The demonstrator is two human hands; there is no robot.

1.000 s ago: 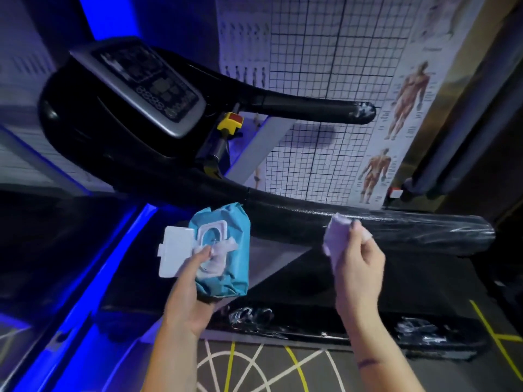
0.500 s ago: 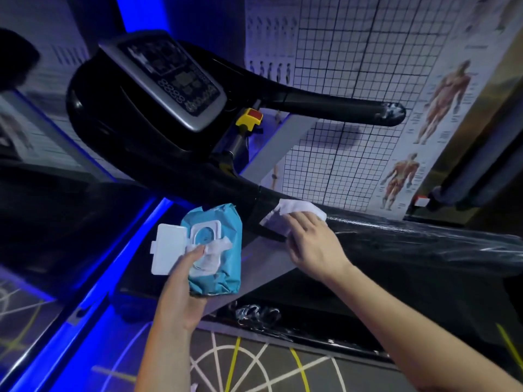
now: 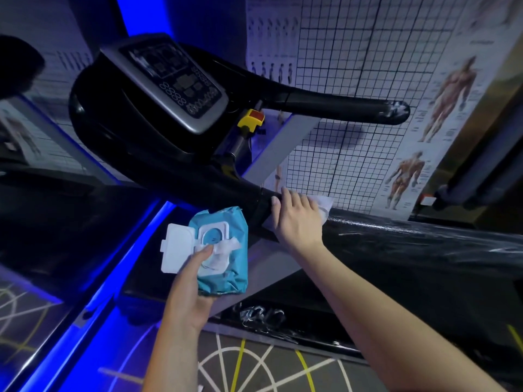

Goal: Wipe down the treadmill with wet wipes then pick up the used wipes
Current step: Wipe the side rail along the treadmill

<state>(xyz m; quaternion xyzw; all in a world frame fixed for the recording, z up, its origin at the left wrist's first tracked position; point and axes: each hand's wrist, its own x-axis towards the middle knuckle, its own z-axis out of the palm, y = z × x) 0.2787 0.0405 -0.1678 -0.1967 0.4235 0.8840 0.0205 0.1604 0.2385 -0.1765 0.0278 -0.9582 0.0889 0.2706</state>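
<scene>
The grip of the left hand [image 3: 189, 281] wraps the blue wet-wipe pack [image 3: 226, 267] from below. Its thumb rests on the dispenser opening, where the next sheet [image 3: 227, 246] pokes out. The white lid [image 3: 177, 250] is flipped open to the left.

The right hand [image 3: 297, 219] has its grip spread, fingers fairly straight. It presses a white wipe [image 3: 322, 206] flat on the near handrail [image 3: 410, 239] of the treadmill [image 3: 127, 142], close to the console housing. The wipe shows beyond the fingertips. The console [image 3: 172, 80] sits above, with a yellow safety key [image 3: 250, 120] beside it. An anatomy poster [image 3: 410, 171] hangs behind.
</scene>
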